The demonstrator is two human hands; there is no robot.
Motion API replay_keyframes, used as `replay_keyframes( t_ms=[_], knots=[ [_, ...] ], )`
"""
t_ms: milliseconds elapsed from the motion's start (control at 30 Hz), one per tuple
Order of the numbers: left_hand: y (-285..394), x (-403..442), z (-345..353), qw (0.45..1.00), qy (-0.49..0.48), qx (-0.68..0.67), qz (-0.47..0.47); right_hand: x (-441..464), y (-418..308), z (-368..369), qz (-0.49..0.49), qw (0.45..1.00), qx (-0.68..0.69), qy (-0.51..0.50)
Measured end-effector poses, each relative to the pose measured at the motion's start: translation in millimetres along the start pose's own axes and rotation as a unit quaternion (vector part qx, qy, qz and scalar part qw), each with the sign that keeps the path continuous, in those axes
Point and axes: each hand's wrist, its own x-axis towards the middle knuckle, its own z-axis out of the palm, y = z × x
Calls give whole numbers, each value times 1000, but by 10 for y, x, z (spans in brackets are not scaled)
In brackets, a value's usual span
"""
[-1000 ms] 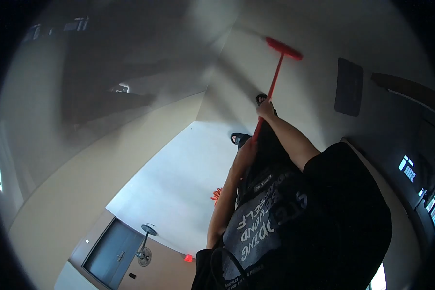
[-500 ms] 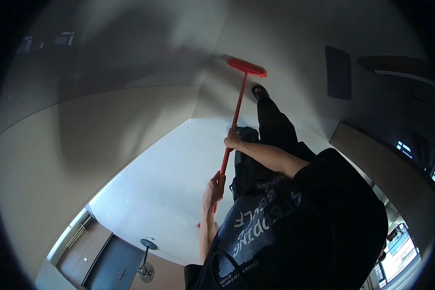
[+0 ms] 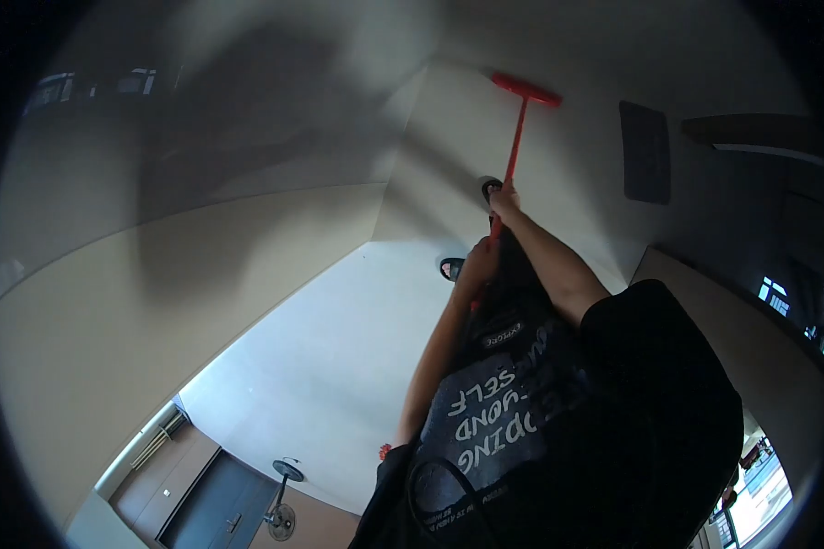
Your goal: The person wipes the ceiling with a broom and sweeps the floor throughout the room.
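Note:
A red long-handled broom [image 3: 516, 142] slants away from my body, its wide red head [image 3: 527, 90] out on the pale floor. My right hand [image 3: 504, 200] is wrapped around the middle of the handle. Just below it, my left hand [image 3: 479, 263] grips the same handle nearer my body. The lower end of the handle runs in front of my dark shirt [image 3: 485, 430] and is partly hidden by my left hand. Whether the head presses on the floor or hovers slightly cannot be made out.
My two sandaled feet [image 3: 450, 268] show beside the handle. A dark rectangular mat [image 3: 645, 152] lies to the right. A beige wall surface [image 3: 247, 247] runs along the left. At the lower left are a grey door [image 3: 215, 508] and a round object on a stem [image 3: 282, 522].
The broom head has moved farther out and to the right. Both hands have gone forward and right with the handle, and now sit closer together. A second sandal has come into view.

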Motion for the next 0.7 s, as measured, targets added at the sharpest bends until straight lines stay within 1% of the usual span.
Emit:
replay_keyframes(
  t_ms=[33,67,100,133,167,200,233,267,300,333,367,400,433,500,533,567,600,633,667,700],
  knots=[
    [7,102,85,996,-45,-57,-48,58,1,-60,4,1000,0,-3],
    [-7,148,127,985,-90,-114,-96,99,-20,-123,15,999,-28,-38],
    [149,62,33,982,-92,-123,-111,254,52,-140,26,995,-58,-72],
    [142,-39,-52,981,-94,-127,-117,335,168,-78,30,995,-63,-74],
    [45,-118,-86,992,-56,-83,-81,577,531,98,-85,966,-220,-108],
    [-24,-185,-144,999,-14,-36,-38,741,692,175,-202,898,-365,-135],
    [-21,-334,-270,996,-20,-73,-50,-52,20,-53,-73,973,-200,-92],
    [-45,-543,-403,992,-27,-108,-63,-234,-8,29,-144,931,-332,-48],
    [-213,-705,-465,990,-40,-102,-86,-465,-124,7,-165,913,-357,-110],
    [-348,-864,-502,988,-53,-98,-111,-654,-260,-11,-89,912,-305,-259],
    [-405,-1031,-535,986,-53,-71,-138,-756,-210,82,-66,902,-297,-306],
    [-388,-1159,-605,984,-53,-44,-164,-579,54,287,-61,863,-318,-389],
    [-305,-1348,-682,984,-50,-44,-164,-645,51,332,-63,861,-328,-384],
    [-61,-1753,-811,955,-41,-95,-278,-787,175,398,-64,858,-338,-382],
    [-105,-1897,-771,954,-38,-97,-280,-797,295,452,-19,879,-293,-375],
    [-161,-2030,-723,958,-18,-142,-248,-820,362,490,25,896,-247,-368],
    [-164,-2150,-700,958,4,-187,-216,-894,344,486,24,893,-250,-374],
    [-141,-2218,-717,958,-17,-196,-209,-949,259,495,104,901,-237,-349],
    [59,-2256,-773,954,-10,-193,-228,-984,183,523,182,902,-223,-323],
    [181,-2269,-849,954,-16,-186,-235,-966,198,553,203,882,-168,-391]
  ],
)
